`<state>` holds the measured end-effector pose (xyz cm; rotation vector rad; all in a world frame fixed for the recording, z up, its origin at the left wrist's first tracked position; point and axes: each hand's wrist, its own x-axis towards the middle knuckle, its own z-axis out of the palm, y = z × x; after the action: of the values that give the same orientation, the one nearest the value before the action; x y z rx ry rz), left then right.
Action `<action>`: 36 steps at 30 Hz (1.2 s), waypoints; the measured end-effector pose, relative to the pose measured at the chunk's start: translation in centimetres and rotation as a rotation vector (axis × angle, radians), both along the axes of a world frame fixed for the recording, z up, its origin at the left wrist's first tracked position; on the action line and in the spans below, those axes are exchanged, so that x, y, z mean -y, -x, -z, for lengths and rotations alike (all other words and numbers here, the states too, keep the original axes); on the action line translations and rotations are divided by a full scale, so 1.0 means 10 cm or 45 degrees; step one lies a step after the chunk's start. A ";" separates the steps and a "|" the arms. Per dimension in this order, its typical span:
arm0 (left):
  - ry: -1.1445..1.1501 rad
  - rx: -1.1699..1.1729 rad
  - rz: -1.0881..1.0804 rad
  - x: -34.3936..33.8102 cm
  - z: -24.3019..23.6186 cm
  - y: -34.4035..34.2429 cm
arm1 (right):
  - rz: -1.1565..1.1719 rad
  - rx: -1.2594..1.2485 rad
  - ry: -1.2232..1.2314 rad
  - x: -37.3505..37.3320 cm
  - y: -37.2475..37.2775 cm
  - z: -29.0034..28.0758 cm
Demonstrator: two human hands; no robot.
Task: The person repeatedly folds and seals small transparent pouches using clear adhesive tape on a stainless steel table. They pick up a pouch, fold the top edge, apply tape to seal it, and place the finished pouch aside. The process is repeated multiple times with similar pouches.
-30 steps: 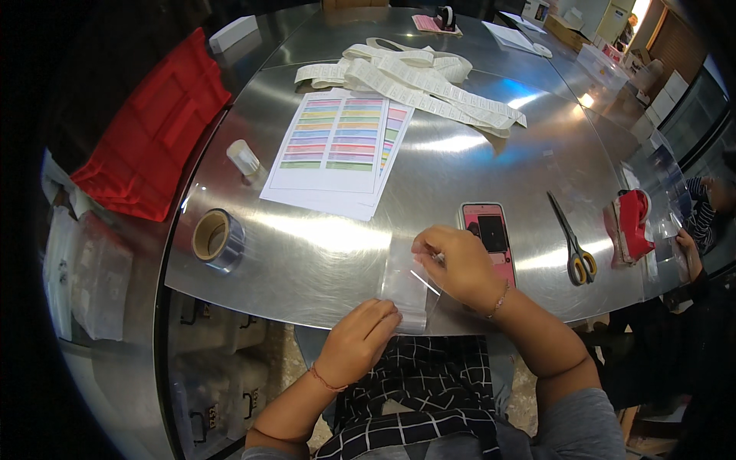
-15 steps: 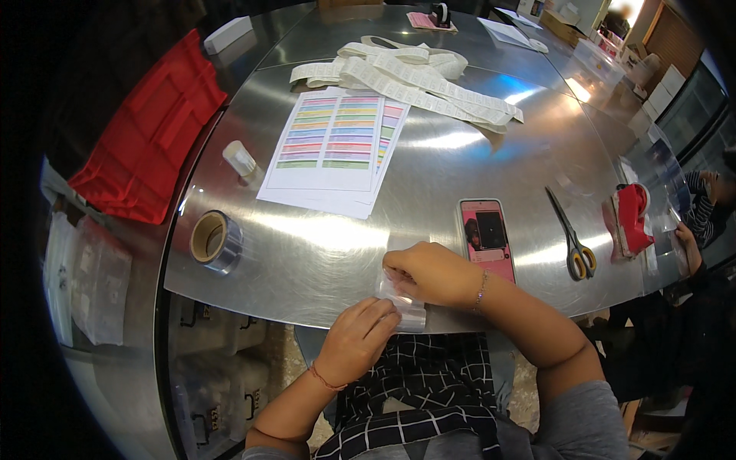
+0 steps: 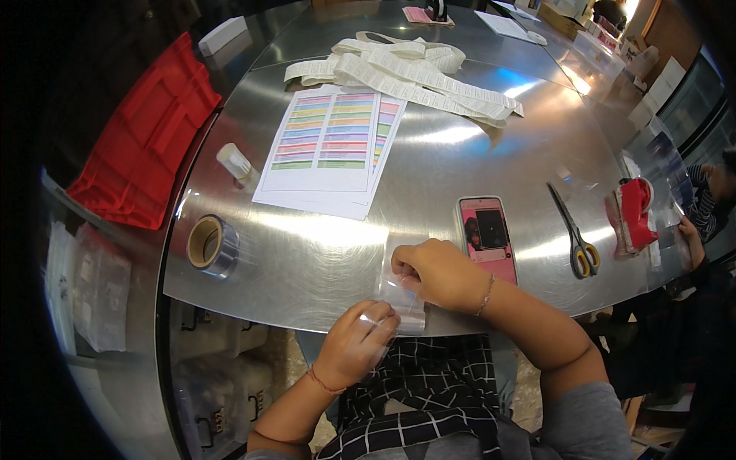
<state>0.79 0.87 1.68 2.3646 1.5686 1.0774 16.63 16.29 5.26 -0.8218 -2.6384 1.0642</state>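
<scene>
Both our left hand (image 3: 351,346) and right hand (image 3: 446,277) have got clear plastic film (image 3: 412,320) pinched, just left of the phone (image 3: 488,234).

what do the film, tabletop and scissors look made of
Film: probably thin glossy plastic, see-through with glints. Tabletop: likely brushed steel, given streaky glare and scratches. Scissors: blades probably metal, dull grey sheen; handles perhaps smooth plastic, black and yellow.

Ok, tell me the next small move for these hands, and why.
Perhaps smooth the clear plastic down with the right hand: its bent fingers are right at the plastic, which seems to lie loosely over the fingers of the left hand.
</scene>
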 end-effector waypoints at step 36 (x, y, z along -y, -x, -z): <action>0.018 0.035 0.027 -0.04 -0.08 -0.02 | -0.182 0.056 0.016 0.11 0.07 0.05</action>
<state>1.02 1.23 2.52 2.3420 1.5337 1.0863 15.92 15.21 4.72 -0.6747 -2.7657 1.1096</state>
